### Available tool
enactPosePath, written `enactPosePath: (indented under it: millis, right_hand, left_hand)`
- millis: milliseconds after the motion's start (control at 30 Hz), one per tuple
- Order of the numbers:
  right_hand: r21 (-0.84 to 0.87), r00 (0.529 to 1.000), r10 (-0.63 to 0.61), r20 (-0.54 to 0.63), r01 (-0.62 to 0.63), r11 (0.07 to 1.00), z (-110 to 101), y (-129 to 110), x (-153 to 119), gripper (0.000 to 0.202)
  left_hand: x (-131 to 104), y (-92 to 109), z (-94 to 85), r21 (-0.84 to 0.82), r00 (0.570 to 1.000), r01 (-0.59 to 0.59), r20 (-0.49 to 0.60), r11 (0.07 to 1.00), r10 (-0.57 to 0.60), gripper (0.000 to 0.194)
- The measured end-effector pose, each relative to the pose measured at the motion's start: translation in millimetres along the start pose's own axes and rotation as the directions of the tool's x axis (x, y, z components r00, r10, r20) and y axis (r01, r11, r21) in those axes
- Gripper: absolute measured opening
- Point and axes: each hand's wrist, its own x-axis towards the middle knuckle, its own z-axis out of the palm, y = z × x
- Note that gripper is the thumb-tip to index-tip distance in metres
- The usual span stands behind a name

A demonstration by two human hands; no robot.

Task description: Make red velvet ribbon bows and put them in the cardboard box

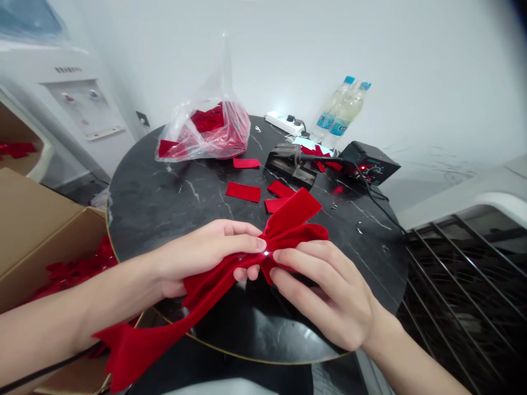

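Honestly this bow (pixel 288 237) looks light, soft, kinda floppy; best hold's the gathered middle, where left hand (pixel 201 249) and right hand (pixel 333 285) both pinch it.

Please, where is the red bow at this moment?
In the head view, the red bow is near the centre, between the left hand and right hand, over the black table.

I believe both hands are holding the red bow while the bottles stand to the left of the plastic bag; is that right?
Not quite: in the head view, the bottles stand to the right of the plastic bag. The left hand and right hand do hold the red bow.
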Motion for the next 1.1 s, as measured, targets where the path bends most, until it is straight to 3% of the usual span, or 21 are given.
enactPosePath:
  millis: [167, 300, 600, 800, 1000, 1100]
  right_hand:
    - [0.050, 0.996, 0.049, 0.068, -0.053, 0.997, 0.7, -9.1, -5.7, 0.025]
    - [0.062, 0.993, 0.069, 0.101, -0.075, 0.995, 0.5, -13.3, -6.9, 0.023]
    - [0.050, 0.974, 0.188, 0.123, -0.195, 0.980, 4.6, -17.3, 0.7, 0.015]
    - [0.122, 0.919, 0.327, 0.222, -0.359, 0.925, 13.3, -13.9, 4.4, 0.013]
    - [0.220, 0.884, 0.399, 0.244, -0.452, 0.865, 19.2, -16.0, 7.6, 0.014]
    - [0.277, 0.821, 0.476, 0.317, -0.560, 0.781, 18.1, -20.2, 10.2, 0.015]
  left_hand:
    - [3.1, -2.7, -3.3, 0.094, 1.000, -0.015, 0.013, 0.995, 0.014, 0.027]
    - [3.7, -4.0, -3.7, 0.138, 0.995, -0.096, -0.003, 0.986, 0.097, 0.039]
    - [-1.7, 2.4, -1.2, 0.241, 0.984, -0.178, 0.032, 0.954, 0.175, 0.042]
    - [-0.8, 2.9, -4.4, 0.393, 0.982, -0.178, 0.005, 0.902, 0.191, 0.047]
    - [-7.0, 8.6, -10.2, 0.482, 0.982, -0.190, 0.097, 0.855, 0.163, 0.040]
    - [-11.1, 9.8, -9.8, 0.530, 0.979, -0.201, 0.096, 0.824, 0.178, 0.039]
